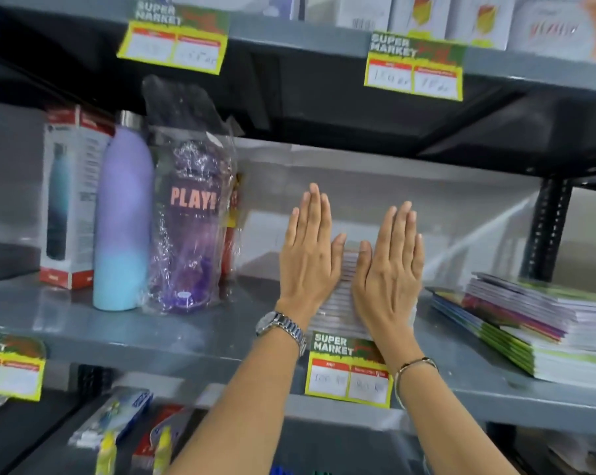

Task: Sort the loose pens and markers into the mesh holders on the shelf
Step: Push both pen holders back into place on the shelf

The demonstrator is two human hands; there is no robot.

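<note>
Both my hands are raised flat in front of the middle grey shelf (187, 334), fingers straight and together, palms facing away. My left hand (307, 255), with a metal watch on its wrist, and my right hand (389, 269), with a thin bracelet, sit side by side over a wrapped stack of notebooks (344, 289). Neither hand grips anything. No mesh holder is in view. Packaged markers with yellow caps (108, 447) lie on the lower shelf at the bottom left, and blue and green pen tips (283, 470) peek in at the bottom edge.
A lilac-to-blue bottle (121, 221), a wrapped purple bottle (193, 217) and a boxed bottle (70, 197) stand at the left of the shelf. A fanned pile of colourful notebooks (529, 320) lies at the right. Yellow price tags (349, 368) hang from the shelf edges.
</note>
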